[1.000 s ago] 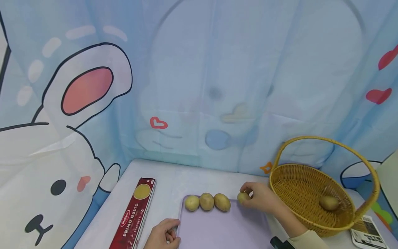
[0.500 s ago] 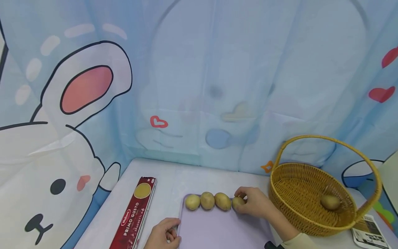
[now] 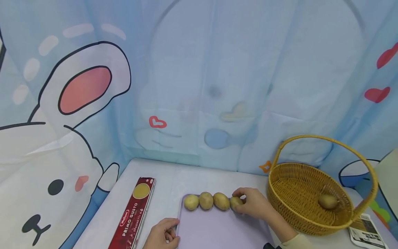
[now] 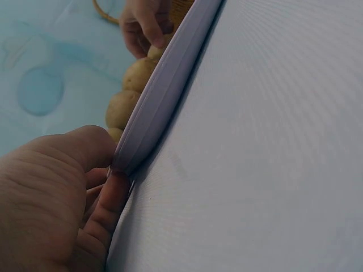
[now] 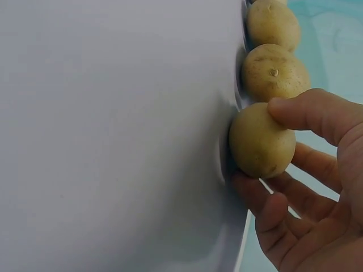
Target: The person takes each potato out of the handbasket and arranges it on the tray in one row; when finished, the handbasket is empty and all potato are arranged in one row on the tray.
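Note:
A lilac tray (image 3: 217, 228) lies on the table, with three potatoes lined up along its far edge: a round one (image 3: 191, 202), a middle one (image 3: 206, 201) and a longer one (image 3: 221, 201). My right hand (image 3: 253, 204) holds a fourth potato (image 5: 262, 140) between thumb and fingers, at the right end of that row and close beside its neighbour (image 5: 274, 72). At the tray's left side, my left hand (image 3: 161, 234) pinches the rim (image 4: 148, 122), thumb above and fingers beneath, as the left wrist view shows.
A wicker basket (image 3: 289, 204) with a tall handle stands to the right, one potato (image 3: 328, 201) inside. Beside it lies a printed packet (image 3: 367, 231). A red spaghetti pack (image 3: 132, 214) lies left of the tray. Behind the table hangs a blue cartoon curtain (image 3: 186, 86).
My right hand has brought its potato leftward, up to the end of the row, and stays there. The left hand has kept its hold on the tray's rim.

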`<state>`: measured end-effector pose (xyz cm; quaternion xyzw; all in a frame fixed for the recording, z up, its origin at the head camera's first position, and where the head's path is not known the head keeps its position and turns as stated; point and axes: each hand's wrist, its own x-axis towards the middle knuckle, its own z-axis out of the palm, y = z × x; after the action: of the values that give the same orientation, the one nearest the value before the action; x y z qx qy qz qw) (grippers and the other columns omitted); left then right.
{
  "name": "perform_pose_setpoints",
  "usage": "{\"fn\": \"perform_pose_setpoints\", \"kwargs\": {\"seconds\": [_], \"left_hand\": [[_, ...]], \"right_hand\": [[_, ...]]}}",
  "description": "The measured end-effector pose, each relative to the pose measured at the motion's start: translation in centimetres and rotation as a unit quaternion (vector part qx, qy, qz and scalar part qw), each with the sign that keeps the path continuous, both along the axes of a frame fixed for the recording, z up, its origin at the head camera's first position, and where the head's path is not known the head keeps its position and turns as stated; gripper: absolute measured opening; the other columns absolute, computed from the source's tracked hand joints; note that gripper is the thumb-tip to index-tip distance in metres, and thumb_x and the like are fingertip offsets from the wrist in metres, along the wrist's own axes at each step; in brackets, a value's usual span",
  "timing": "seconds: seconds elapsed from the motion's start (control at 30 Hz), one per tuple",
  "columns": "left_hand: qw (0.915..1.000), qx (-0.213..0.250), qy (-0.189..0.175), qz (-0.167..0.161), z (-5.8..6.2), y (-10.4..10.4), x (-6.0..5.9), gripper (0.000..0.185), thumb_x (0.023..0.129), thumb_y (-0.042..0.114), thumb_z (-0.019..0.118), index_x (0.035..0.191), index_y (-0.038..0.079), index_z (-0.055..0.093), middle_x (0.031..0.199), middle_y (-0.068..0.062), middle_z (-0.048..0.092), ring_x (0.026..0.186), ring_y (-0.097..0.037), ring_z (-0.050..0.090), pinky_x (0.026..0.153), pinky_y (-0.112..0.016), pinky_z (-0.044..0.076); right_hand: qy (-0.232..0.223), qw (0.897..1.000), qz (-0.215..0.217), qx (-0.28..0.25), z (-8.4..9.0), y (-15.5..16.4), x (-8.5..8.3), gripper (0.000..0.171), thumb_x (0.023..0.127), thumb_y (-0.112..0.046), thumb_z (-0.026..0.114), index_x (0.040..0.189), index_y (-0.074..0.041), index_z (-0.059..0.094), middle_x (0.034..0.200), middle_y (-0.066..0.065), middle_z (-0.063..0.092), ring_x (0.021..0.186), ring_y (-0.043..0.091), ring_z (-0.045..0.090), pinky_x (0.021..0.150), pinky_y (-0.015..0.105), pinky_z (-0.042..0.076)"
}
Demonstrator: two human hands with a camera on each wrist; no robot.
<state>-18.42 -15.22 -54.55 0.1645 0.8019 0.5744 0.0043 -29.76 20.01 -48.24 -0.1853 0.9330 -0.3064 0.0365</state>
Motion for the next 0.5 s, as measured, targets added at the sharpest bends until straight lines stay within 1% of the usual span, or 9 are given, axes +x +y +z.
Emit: {"fn": "perform_pose_setpoints", "kwargs": {"seconds": [0.13, 0.3, 0.4, 0.5], "left_hand": [[1.0, -0.002, 0.006, 0.001, -0.3, 0.0, 0.0, 0.043, 0.08, 0.004, 0.074, 0.119, -0.01, 0.061, 0.101, -0.006, 0.059, 0.069, -0.002, 0.055, 0.059, -0.021, 0.052], [0.9999, -0.009, 0.01, 0.009, -0.5, 0.0, -0.1, 0.042, 0.08, 0.003, 0.074, 0.119, -0.008, 0.062, 0.104, -0.008, 0.06, 0.07, -0.003, 0.056, 0.061, -0.022, 0.053], [0.9999, -0.009, 0.006, 0.009, -0.5, 0.0, -0.1, 0.042, 0.08, 0.003, 0.073, 0.119, -0.007, 0.063, 0.104, -0.008, 0.06, 0.07, -0.003, 0.056, 0.062, -0.022, 0.053], [0.9999, -0.009, 0.008, 0.008, -0.6, 0.0, -0.1, 0.042, 0.08, 0.002, 0.073, 0.119, -0.007, 0.062, 0.106, -0.009, 0.061, 0.069, -0.003, 0.057, 0.062, -0.022, 0.053]], "right_hand": [[-0.016, 0.999, 0.016, -0.024, -0.1, 0.0, 0.1, 0.038, 0.07, -0.016, 0.082, 0.106, -0.01, 0.07, 0.098, 0.001, 0.068, 0.076, 0.013, 0.064, 0.056, 0.026, 0.052], [-0.024, 0.999, 0.027, -0.037, -0.2, 0.4, 0.1, 0.041, 0.073, -0.018, 0.082, 0.111, -0.008, 0.069, 0.104, 0.007, 0.068, 0.078, 0.014, 0.066, 0.054, 0.026, 0.053], [-0.022, 0.999, 0.029, -0.034, -0.2, 0.9, 0.1, 0.045, 0.074, -0.022, 0.083, 0.114, -0.006, 0.068, 0.108, 0.011, 0.067, 0.079, 0.014, 0.066, 0.054, 0.026, 0.053], [-0.018, 0.999, 0.029, -0.023, -0.1, 1.6, 0.2, 0.046, 0.075, -0.025, 0.083, 0.115, -0.007, 0.067, 0.111, 0.011, 0.067, 0.08, 0.014, 0.066, 0.055, 0.026, 0.053]]}}
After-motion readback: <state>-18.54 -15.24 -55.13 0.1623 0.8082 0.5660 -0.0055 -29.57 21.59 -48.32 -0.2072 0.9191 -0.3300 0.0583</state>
